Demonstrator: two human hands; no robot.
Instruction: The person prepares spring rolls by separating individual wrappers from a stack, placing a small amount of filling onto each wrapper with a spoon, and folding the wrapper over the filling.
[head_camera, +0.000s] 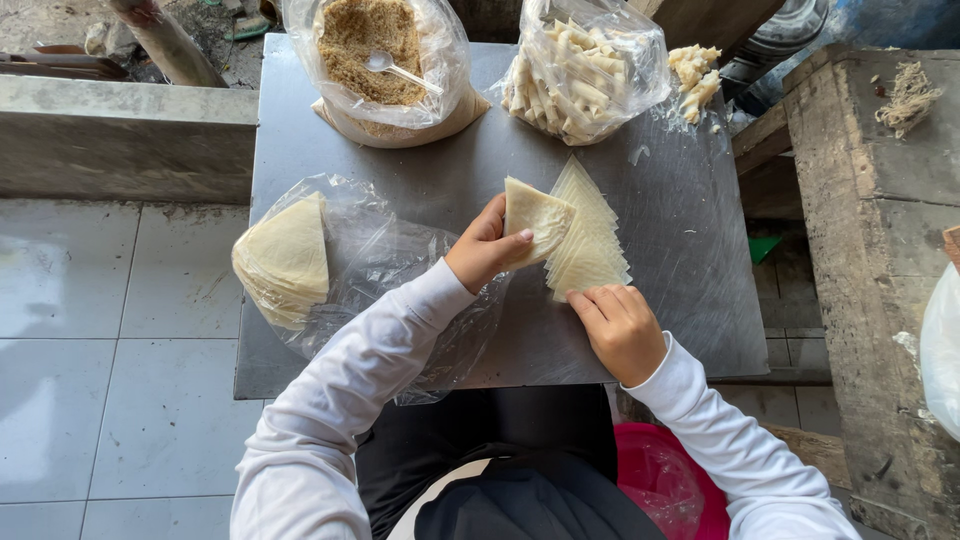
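Up near the middle of the grey metal table, the left hand is pinching a single triangular pastry wrapper between thumb and fingers, lifting it off the fanned stack of wrappers. That sheet is looking pale cream, thin and slightly floury, with one corner pointing up and its edge overlapping the stack. The right hand is pressing its curled fingertips down on the stack's near edge, gripping nothing. Off to the left, a clear plastic bag is lying open with a thicker pile of wrappers inside. At the far edge, a bag of brown crumbly filling with a plastic spoon is sitting beside a bag of finished rolled pastries.
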